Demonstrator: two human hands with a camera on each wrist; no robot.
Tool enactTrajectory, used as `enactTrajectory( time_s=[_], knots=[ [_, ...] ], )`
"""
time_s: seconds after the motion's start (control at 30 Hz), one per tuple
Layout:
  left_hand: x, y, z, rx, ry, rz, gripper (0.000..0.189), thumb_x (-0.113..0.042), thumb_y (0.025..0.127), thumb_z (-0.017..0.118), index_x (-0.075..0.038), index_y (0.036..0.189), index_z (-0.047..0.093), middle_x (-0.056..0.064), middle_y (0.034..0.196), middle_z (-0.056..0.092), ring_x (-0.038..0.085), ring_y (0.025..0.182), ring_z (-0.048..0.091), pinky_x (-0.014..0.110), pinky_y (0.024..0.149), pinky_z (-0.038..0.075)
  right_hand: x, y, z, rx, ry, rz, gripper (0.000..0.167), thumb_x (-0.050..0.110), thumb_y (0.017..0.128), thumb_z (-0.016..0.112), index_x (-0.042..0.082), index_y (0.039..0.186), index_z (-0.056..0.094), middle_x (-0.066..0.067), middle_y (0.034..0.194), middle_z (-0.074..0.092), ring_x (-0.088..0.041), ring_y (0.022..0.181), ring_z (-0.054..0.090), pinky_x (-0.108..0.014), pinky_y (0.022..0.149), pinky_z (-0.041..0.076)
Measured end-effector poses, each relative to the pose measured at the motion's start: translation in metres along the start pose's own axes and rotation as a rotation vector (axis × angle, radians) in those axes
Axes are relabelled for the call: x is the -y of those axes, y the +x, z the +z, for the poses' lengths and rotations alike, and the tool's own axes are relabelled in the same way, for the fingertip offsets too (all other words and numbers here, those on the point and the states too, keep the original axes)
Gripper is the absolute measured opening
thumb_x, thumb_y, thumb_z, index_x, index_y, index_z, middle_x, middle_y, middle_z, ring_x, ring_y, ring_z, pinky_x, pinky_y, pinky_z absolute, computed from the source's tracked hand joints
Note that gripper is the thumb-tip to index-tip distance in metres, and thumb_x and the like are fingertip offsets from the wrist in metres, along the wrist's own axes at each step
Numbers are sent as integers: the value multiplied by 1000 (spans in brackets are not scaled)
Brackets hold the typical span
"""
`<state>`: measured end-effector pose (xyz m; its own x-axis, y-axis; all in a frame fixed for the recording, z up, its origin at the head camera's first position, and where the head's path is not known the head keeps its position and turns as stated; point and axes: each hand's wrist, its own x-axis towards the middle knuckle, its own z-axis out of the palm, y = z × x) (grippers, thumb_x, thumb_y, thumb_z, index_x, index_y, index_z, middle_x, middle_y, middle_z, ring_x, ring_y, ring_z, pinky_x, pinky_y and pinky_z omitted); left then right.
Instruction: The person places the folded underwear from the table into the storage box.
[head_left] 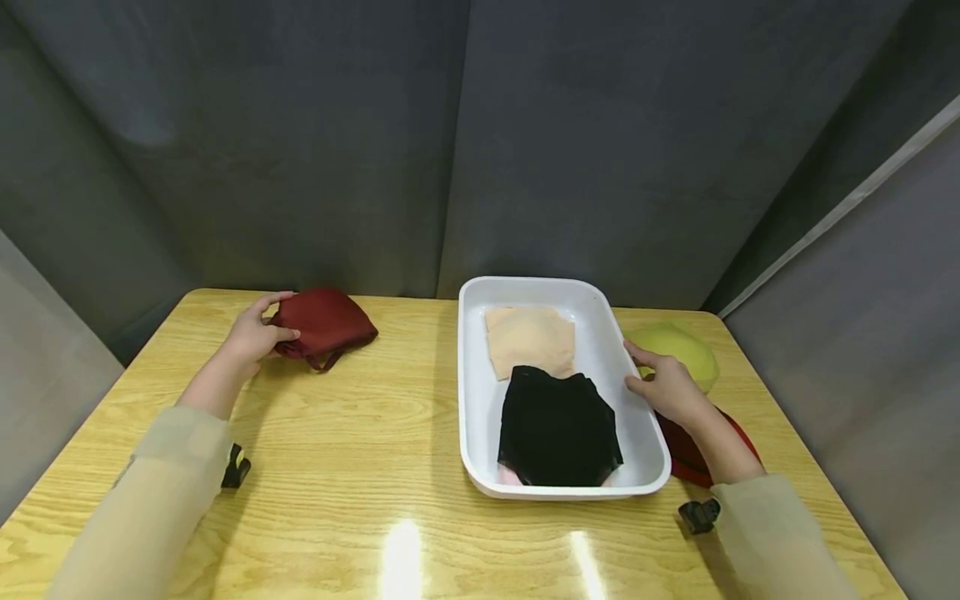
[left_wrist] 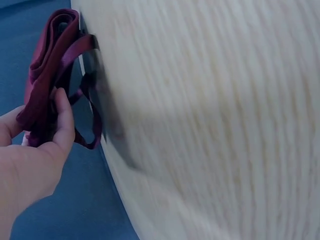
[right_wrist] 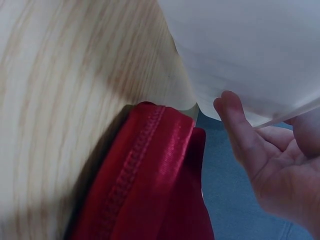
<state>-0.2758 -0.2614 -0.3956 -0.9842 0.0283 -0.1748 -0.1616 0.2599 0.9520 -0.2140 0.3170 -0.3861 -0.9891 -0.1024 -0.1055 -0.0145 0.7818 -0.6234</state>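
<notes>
At the table's far left, my left hand [head_left: 258,332] holds a folded dark red bra [head_left: 326,321], thumb on the near side and fingers behind. In the left wrist view the bra's layers [left_wrist: 47,75] stand edge-on, and a thin strap [left_wrist: 95,130] dangles beside my fingers. My right hand [head_left: 667,385] grips the right rim of a white plastic tub [head_left: 472,400]; fingers lie along its outer wall, thumb over the rim. Inside the tub are a folded beige garment [head_left: 528,337] and, nearer me, black briefs [head_left: 558,433] with a bit of pink cloth [head_left: 508,476] under them.
Right of the tub, partly behind my right hand and forearm, lie a yellow-green cup-shaped garment [head_left: 682,346] and a red garment [head_left: 686,454] with a stitched edge. Grey curtains [head_left: 322,167] rise behind the wooden table [head_left: 360,450] and on both sides.
</notes>
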Motion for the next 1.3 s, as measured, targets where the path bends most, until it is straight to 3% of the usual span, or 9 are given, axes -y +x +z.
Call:
enactTrajectory(
  time_s=[0.2, 0.47, 0.87, 1.3],
  knots=[
    [-6, -5, 4, 16, -25, -17, 75, 3, 90, 56, -16, 151, 18, 27, 142, 31, 14, 93, 56, 36, 79, 55, 0, 2, 1, 9, 0, 14, 65, 15, 92, 60, 7, 148, 26, -33, 130, 46, -32, 90, 62, -42, 73, 57],
    [-15, -15, 9, 16, -85, -41, 74, 2, 91, 56, -19, 152, 18, 23, 143, 30, 6, 87, 59, 28, 73, 55, 1, 4, 2, 12, -4, 13, 65, 15, 92, 60, 7, 148, 27, -32, 130, 45, -32, 91, 61, -42, 74, 57],
    [-31, -34, 13, 5, -143, -37, 71, 1, 92, 55, -25, 150, 24, 15, 133, 39, 5, 82, 62, 24, 66, 53, 2, 5, 4, 17, 3, 15, 65, 14, 93, 59, 8, 148, 26, -32, 132, 45, -32, 91, 61, -42, 74, 57],
    [-50, -54, 15, 7, -330, -41, 74, 3, 90, 57, -25, 150, 25, 11, 122, 42, 10, 80, 65, 24, 65, 55, 1, 6, 4, 22, 0, 12, 66, 15, 93, 59, 8, 148, 25, -32, 133, 43, -32, 91, 60, -42, 75, 56]
  ],
)
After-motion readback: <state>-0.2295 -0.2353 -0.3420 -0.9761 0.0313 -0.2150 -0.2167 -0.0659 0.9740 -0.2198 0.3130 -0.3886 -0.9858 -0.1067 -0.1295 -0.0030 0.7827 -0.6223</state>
